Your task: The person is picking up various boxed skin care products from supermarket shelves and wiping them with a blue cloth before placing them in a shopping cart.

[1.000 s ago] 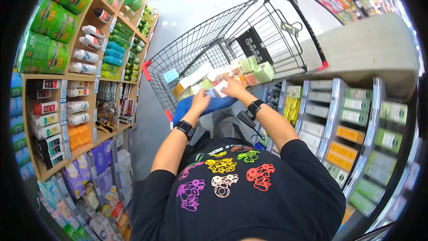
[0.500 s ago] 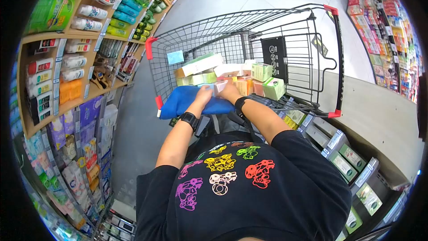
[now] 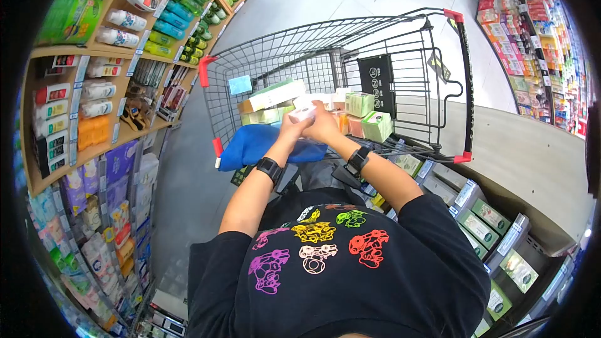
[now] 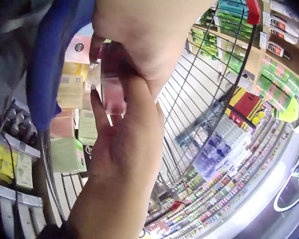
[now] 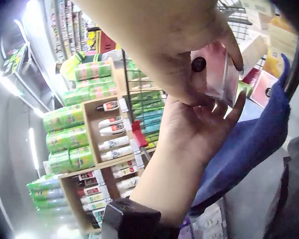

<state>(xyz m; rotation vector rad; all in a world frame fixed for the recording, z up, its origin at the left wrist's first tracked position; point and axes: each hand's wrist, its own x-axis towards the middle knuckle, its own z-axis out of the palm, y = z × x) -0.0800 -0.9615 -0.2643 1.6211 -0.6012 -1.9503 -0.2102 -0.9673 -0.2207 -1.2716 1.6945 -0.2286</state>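
Left grip (image 3: pixel 293 129) and right grip (image 3: pixel 325 126) hold one box (image 5: pixel 218 67), probably for steadiness. The cart (image 3: pixel 375 84) contains other boxes (image 3: pixel 277 95) just beyond.

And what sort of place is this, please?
Probably a supermarket or drugstore aisle: a wire shopping cart holds cartons, and beside it wooden shelves carry rows of bottles with label strips that look like price tags.

A shop: a shopping cart (image 3: pixel 383 84) among shelves (image 3: pixel 94 50) of packaged goods with price labels (image 3: pixel 80 78).
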